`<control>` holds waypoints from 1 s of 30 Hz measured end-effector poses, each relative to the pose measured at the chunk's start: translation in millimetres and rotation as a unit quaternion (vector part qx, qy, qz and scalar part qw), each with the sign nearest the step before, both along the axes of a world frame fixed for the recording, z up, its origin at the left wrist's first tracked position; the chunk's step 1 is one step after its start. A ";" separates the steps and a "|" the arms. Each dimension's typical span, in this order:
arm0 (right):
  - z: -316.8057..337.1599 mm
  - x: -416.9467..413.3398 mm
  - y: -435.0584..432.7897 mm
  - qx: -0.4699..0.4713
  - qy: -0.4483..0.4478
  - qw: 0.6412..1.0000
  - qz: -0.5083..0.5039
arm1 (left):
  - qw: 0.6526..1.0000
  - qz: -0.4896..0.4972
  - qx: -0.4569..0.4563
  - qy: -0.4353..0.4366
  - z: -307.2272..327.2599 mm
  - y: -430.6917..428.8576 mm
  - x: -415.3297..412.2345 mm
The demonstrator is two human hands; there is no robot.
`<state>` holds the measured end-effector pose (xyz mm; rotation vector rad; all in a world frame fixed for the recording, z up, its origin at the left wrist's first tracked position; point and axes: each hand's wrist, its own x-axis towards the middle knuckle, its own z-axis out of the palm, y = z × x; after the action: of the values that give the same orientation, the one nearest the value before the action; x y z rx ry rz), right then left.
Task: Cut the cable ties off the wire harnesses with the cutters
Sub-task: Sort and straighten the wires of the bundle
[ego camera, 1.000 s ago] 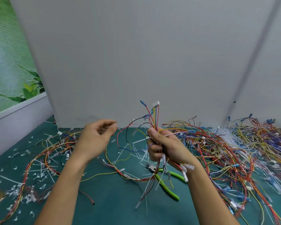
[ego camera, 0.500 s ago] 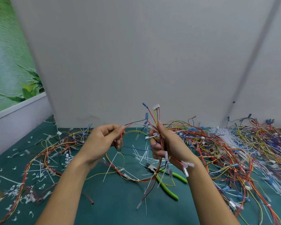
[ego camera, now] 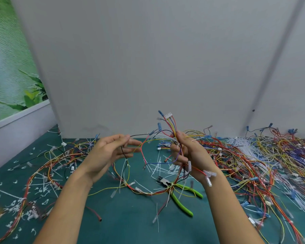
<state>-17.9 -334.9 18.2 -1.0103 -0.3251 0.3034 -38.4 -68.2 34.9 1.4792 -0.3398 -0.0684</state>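
Observation:
My right hand point(ego camera: 187, 154) grips a bundle of coloured wires, a wire harness point(ego camera: 171, 125), held upright above the green table; its white connector sticks up at the top. My left hand point(ego camera: 109, 152) is raised beside it, thumb and forefinger pinching a thin black wire point(ego camera: 139, 135) that runs across to the harness, the other fingers spread. The green-handled cutters point(ego camera: 181, 199) lie on the table below my right hand, partly under loose wires, with neither hand on them. White cable ties point(ego camera: 158, 166) lie loose on the table between my hands.
A thick heap of tangled harnesses point(ego camera: 253, 155) covers the right side of the green table point(ego camera: 127, 226). More wires and cut tie scraps point(ego camera: 33, 182) lie on the left. A grey wall panel point(ego camera: 148, 67) stands right behind the table.
My left hand closed in toward the harness, took a black wire and drew it out leftward. My right hand kept its grip on the harness, lifting slightly.

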 end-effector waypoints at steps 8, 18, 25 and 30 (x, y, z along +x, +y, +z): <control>-6.9 12.9 -5.2 0.124 0.105 0.983 -0.088 | 0.988 -0.084 0.095 0.093 -14.4 -1.1 1.4; -7.1 8.5 7.6 0.097 0.113 0.987 -0.062 | 0.994 -0.034 0.092 0.045 -17.4 -19.8 1.6; -2.6 -7.0 26.8 -0.041 0.080 0.995 -0.048 | 0.987 0.025 0.162 -0.004 -21.9 -37.8 0.9; -1.4 -11.9 35.0 -0.084 0.036 0.996 -0.015 | 0.907 0.149 0.374 -0.125 -29.6 -50.0 -0.1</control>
<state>-29.9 -299.9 16.8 -1.1664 -0.2217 0.3425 -38.5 -118.1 5.3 2.3015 -0.3022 0.2697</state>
